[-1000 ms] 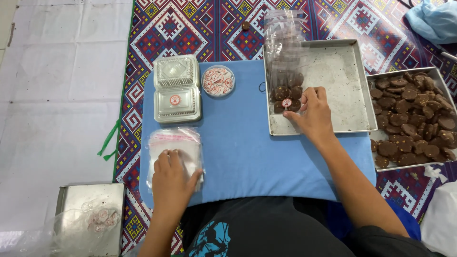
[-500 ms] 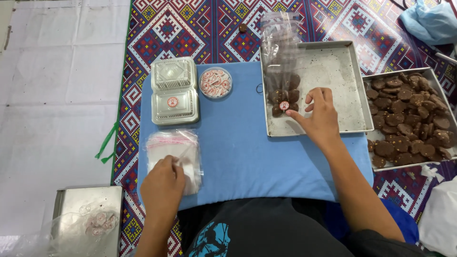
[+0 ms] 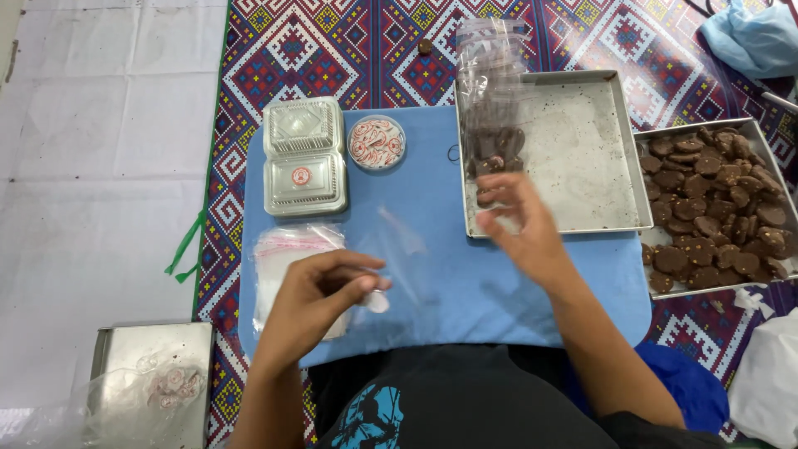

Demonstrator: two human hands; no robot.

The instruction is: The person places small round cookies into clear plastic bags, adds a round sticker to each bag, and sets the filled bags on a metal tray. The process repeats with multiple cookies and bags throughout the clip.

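A thin clear plastic bag (image 3: pixel 397 249) is lifted off the blue mat (image 3: pixel 432 299), pinched at its lower corner by the left hand (image 3: pixel 320 291), whose thumb and fingers are closed on the film. The bag stretches up and to the right, above the mat. Just under and left of that hand lies a stack of empty clear bags (image 3: pixel 287 258) with a pink strip along the top. The right hand (image 3: pixel 519 229) is blurred, hovering over the near edge of the empty metal tray (image 3: pixel 582 150), fingers loosely curled; whether it grips anything I cannot tell. Just beyond it, a tall clear bag of brown cookies (image 3: pixel 492 108) stands on the tray's left side. To the right, a second tray (image 3: pixel 785 274) is packed with brown round cookies (image 3: pixel 715 199). On the mat's far left sit two closed clear clamshell boxes (image 3: pixel 303 158), and beside them a round dish of red-and-white stickers (image 3: pixel 376 141)
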